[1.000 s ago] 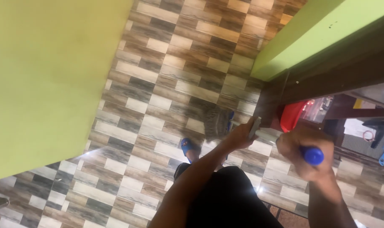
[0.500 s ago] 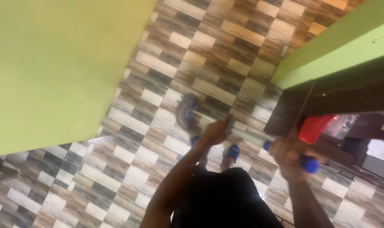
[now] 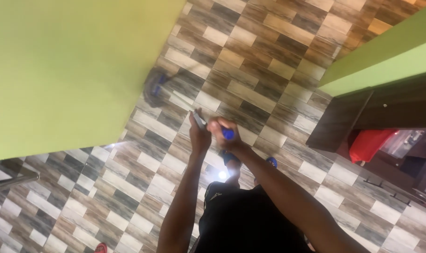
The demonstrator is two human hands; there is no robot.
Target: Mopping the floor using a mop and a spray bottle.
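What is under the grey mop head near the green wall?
The grey mop head rests on the brown and grey patterned tile floor, beside the green wall. The tiles directly beneath it are covered, and blur hides whether they are wet.

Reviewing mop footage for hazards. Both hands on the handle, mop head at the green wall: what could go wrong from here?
1. The mop head is blurred right beside the green wall; it may strike or smear it.
2. The tiled floor shows a bright glare near the feet, so it may be wet: slip risk.
3. The left hand and right hand grip close together, possibly giving weak control.
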